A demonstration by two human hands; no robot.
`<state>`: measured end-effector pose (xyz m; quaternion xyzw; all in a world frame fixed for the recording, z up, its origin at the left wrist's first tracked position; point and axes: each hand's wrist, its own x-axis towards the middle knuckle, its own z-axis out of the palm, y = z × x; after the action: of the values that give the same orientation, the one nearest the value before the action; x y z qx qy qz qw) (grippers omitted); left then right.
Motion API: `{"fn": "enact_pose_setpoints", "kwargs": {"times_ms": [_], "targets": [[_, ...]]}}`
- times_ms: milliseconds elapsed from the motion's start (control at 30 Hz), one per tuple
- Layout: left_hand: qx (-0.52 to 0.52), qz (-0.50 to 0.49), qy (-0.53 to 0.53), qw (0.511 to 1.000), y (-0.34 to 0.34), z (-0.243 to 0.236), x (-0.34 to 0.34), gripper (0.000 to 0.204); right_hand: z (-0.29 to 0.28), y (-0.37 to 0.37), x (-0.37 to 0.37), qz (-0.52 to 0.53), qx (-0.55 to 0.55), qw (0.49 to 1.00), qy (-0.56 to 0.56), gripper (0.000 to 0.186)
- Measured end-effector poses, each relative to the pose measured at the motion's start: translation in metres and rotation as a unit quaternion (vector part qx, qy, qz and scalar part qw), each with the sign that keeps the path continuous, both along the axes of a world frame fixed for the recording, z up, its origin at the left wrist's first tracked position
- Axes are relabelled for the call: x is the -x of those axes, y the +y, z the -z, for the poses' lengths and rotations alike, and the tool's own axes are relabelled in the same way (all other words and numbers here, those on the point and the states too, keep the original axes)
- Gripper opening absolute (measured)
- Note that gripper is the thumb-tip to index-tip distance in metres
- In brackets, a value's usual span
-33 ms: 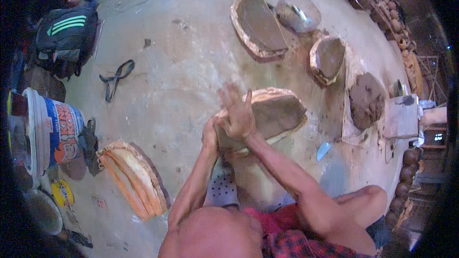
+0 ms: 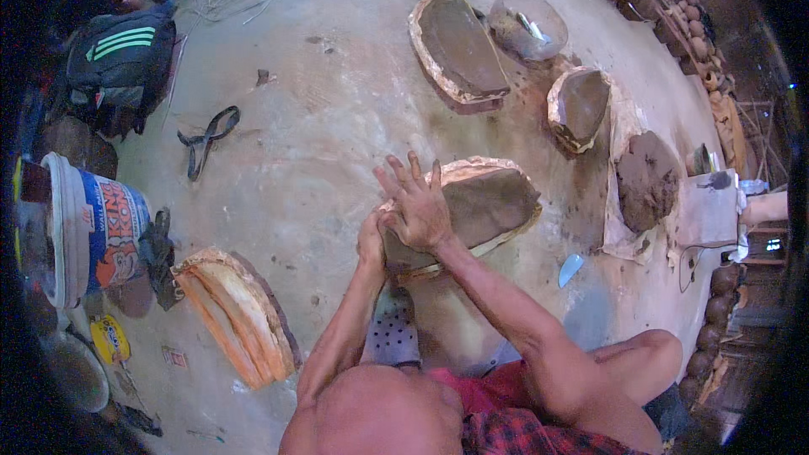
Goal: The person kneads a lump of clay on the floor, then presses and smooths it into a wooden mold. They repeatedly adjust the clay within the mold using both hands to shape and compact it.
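Observation:
A plaster mould (image 2: pixel 477 164) with a pale, rough rim lies in front of me, lined with smooth dark brown clay (image 2: pixel 489 206). At its left end my left hand (image 2: pixel 371 240) closes round the rim, its fingers partly hidden behind the edge. My right hand (image 2: pixel 419 212) lies over that same end, palm down toward the clay, with its fingers stretched out and spread. The heel and thumb of the right hand are close against the left hand. What lies under the right palm is hidden.
Farther off are a large clay-filled mould (image 2: pixel 459 42), a smaller one (image 2: pixel 580 108), a clear plastic bowl (image 2: pixel 528 25) and a clay lump (image 2: pixel 645 181). An orange-stained mould (image 2: pixel 232 316), a bucket (image 2: pixel 101 227) and a backpack (image 2: pixel 118 67) are left. A blue scraper (image 2: pixel 570 270) lies right.
The right hand's fingers were smeared by motion and now show sharply, spread at the mould's left end. The left hand stays on the rim. The mould has hardly shifted.

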<state>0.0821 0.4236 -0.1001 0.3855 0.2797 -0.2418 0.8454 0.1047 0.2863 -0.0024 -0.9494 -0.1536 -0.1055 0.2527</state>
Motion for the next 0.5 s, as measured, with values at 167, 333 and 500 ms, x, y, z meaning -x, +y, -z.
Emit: {"fn": "enact_pose_setpoints", "kwargs": {"times_ms": [167,333,500], "targets": [[-0.004,0.032,-0.079,0.996,0.001,0.016,0.011,0.044,0.015,-0.004,-0.003,0.062,-0.123,0.990,0.001,0.082],[-0.069,0.004,-0.097,0.993,0.000,0.014,0.017,0.042,0.010,0.028,0.026,-0.018,-0.083,0.996,0.014,0.082],[0.037,-0.060,0.009,0.998,-0.001,0.010,0.022,0.041,0.018,0.040,0.014,-0.016,-0.115,0.988,0.103,0.097]]}}
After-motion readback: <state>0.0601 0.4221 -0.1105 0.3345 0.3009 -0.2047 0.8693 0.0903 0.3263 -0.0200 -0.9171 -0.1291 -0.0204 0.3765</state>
